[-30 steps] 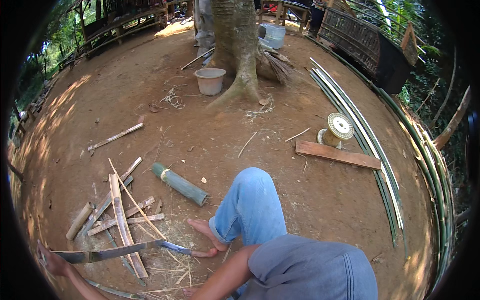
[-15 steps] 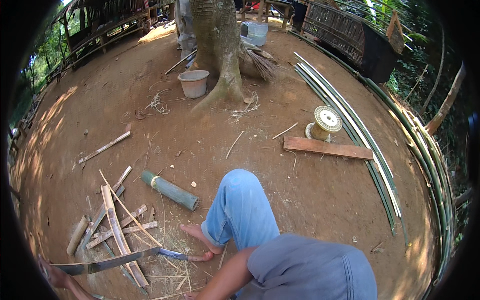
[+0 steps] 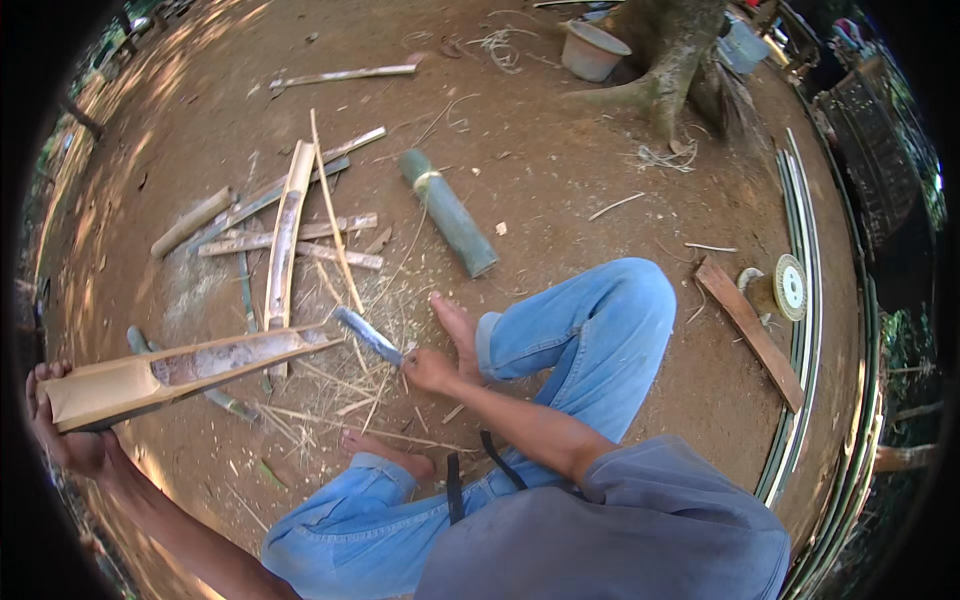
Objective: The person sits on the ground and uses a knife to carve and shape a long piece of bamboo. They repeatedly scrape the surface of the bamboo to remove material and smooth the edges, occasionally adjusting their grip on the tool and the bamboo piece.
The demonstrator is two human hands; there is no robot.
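My left hand [image 3: 72, 425] grips the near-left end of a split bamboo piece [image 3: 190, 372], its hollow inner side facing up with a node wall across it. In my right hand [image 3: 432, 370] is a knife [image 3: 368, 334] with a long dark blade, its handle hidden in the fist. The blade points up and left, just beyond the narrow far end of the bamboo, and seems apart from it. Past the blade, a pile of split bamboo lies on the ground, with one long trough-shaped half [image 3: 288, 230] on top. A green bamboo section [image 3: 448, 213] lies right of the pile.
Bamboo shavings [image 3: 350, 400] litter the dirt between my bare feet and the pile. To the right are a wooden plank [image 3: 750, 330], a spool [image 3: 789, 288] and long bamboo strips [image 3: 802, 230]. A bucket [image 3: 594, 50] stands by the tree trunk [image 3: 672, 60].
The view has swung left and down. The held bamboo has turned from its dark outer side to its pale hollow side. The blade, formerly at the bamboo's end, now shows apart from it.
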